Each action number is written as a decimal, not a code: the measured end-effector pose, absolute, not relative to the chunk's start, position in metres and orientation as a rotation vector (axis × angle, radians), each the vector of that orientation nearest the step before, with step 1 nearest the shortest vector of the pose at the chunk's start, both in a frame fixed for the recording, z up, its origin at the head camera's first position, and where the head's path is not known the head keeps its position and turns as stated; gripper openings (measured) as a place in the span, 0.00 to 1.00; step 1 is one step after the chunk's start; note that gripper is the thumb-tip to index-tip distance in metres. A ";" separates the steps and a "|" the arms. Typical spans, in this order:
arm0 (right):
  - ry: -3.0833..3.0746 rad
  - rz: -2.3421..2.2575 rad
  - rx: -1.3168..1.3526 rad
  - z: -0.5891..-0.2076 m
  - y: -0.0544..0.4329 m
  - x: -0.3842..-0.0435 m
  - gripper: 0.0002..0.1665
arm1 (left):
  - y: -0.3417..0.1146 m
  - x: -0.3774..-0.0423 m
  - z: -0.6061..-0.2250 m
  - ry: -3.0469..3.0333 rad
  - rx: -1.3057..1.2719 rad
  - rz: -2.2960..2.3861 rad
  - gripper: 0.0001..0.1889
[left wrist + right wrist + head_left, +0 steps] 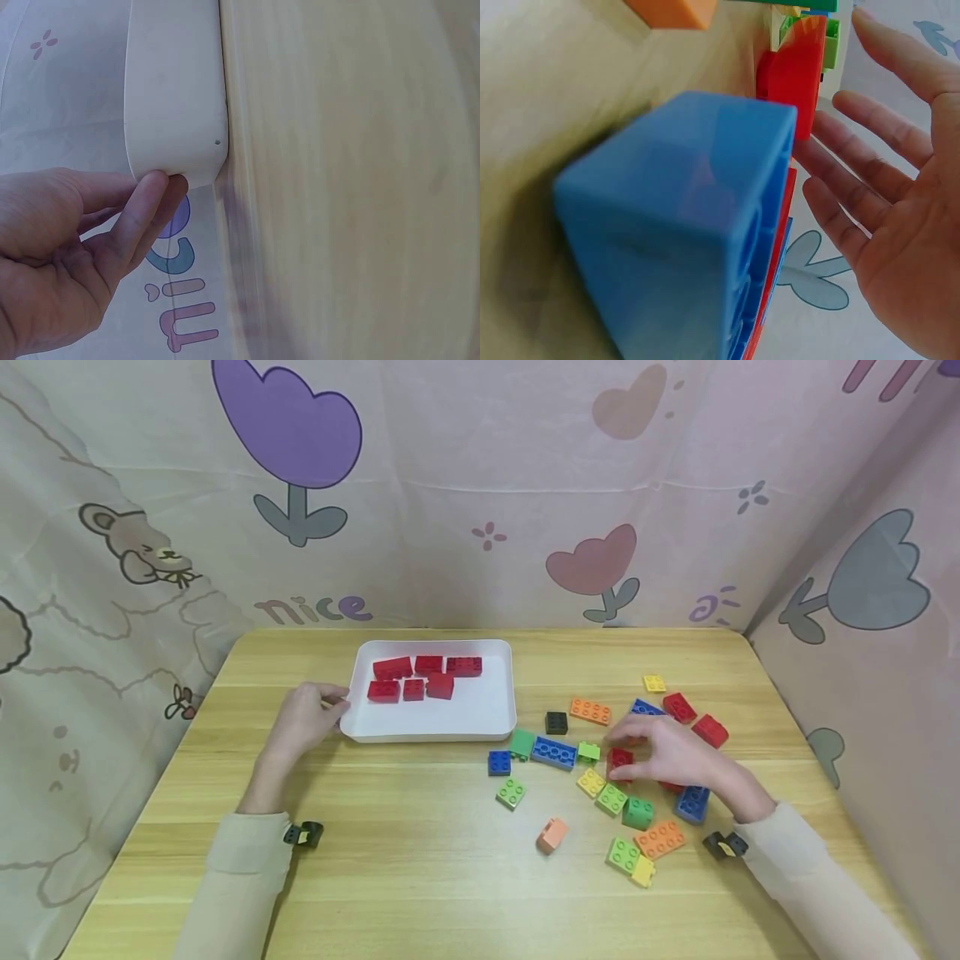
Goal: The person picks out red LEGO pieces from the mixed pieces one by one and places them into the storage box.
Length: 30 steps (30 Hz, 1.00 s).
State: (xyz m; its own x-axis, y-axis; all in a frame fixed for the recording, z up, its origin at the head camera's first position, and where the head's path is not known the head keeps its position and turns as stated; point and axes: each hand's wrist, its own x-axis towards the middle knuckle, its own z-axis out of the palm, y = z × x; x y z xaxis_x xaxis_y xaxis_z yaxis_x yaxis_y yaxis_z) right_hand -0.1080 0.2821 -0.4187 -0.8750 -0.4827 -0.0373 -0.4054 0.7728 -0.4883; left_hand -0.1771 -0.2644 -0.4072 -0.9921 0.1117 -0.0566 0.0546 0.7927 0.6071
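Note:
A white tray holds several red toy bricks. My left hand is at its left edge; in the left wrist view the left hand pinches the tray's end between thumb and fingers. On the right, my right hand hovers over a scatter of bricks, thumb and fingers spread about a red brick. The right wrist view has the right hand with its fingers apart beside the red brick; contact is hard to tell. A large blue brick stands nearest that camera.
Around the right hand lie more red bricks, a blue brick, orange, green and yellow ones. A black brick is right of the tray. A peach brick sits nearer the front. Printed cloth hangs behind the table.

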 end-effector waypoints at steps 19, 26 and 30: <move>2.776 -0.623 -0.795 -0.420 0.282 -0.107 0.21 | -0.264 -0.177 -0.407 2.892 0.148 0.967 0.18; 2.774 -0.623 -0.796 -0.422 0.282 -0.108 0.17 | -0.264 -0.176 -0.406 2.889 0.132 0.969 0.18; 2.773 -0.628 -0.792 -0.422 0.282 -0.109 0.16 | -0.264 -0.177 -0.407 2.893 0.140 0.971 0.18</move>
